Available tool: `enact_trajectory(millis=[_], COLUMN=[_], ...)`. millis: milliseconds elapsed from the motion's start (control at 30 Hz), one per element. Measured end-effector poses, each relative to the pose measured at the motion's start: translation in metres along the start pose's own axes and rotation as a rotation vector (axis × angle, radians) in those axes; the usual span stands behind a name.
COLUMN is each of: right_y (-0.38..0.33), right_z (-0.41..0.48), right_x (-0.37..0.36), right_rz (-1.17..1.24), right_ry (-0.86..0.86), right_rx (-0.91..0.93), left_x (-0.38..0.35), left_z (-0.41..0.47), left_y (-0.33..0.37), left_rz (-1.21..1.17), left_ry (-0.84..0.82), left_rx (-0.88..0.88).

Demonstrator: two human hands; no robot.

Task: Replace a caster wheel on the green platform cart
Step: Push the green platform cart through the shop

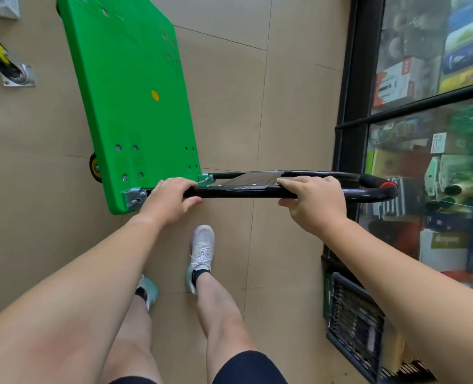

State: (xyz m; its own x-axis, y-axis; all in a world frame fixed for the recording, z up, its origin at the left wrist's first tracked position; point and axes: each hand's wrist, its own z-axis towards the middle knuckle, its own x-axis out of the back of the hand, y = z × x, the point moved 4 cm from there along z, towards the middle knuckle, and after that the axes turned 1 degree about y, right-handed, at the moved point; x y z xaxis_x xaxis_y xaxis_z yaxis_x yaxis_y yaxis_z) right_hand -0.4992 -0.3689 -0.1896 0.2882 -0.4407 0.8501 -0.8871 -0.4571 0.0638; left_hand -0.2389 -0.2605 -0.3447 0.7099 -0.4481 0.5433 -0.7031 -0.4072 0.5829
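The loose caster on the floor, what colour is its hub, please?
Its hub is yellow; head view.

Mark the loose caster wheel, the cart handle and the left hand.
loose caster wheel [1, 53]: head view, its yellow hub.
cart handle [238, 193]: head view, its lower black tube.
left hand [168, 199]: head view, back of the hand.

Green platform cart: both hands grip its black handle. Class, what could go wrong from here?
1. The left hand grips the handle right beside the hinge bracket; fingers might get pinched if it folds.
2. The handle's far end sits close to the glass cabinet; a swing could strike it.
3. The loose caster lies on the floor, a possible trip hazard.
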Motion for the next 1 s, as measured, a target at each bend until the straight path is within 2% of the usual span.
enact_trajectory(millis=[167,400,600,1000], right_y=[0.021,0.017,0.012,-0.032], right_z=[0.009,0.037,0.033,0.057], right_x=[-0.008,0.004,-0.040,-0.126], right_rz=[0.059,0.115,0.288,0.497], right_ry=[0.090,0.116,0.002,-0.110], right_rx=[0.004,0.035,-0.058,-0.105], left_x=[-0.002,-0.001,0.003,0.019], left_z=[0.021,0.022,0.011,-0.016], left_y=[-0.004,-0.012,-0.025,-0.067], left_rz=[-0.120,-0.278,-0.148,0.008], left_ry=[-0.114,-0.014,0.018,0.011], left_rx=[0.048,0.228,0.278,0.397])
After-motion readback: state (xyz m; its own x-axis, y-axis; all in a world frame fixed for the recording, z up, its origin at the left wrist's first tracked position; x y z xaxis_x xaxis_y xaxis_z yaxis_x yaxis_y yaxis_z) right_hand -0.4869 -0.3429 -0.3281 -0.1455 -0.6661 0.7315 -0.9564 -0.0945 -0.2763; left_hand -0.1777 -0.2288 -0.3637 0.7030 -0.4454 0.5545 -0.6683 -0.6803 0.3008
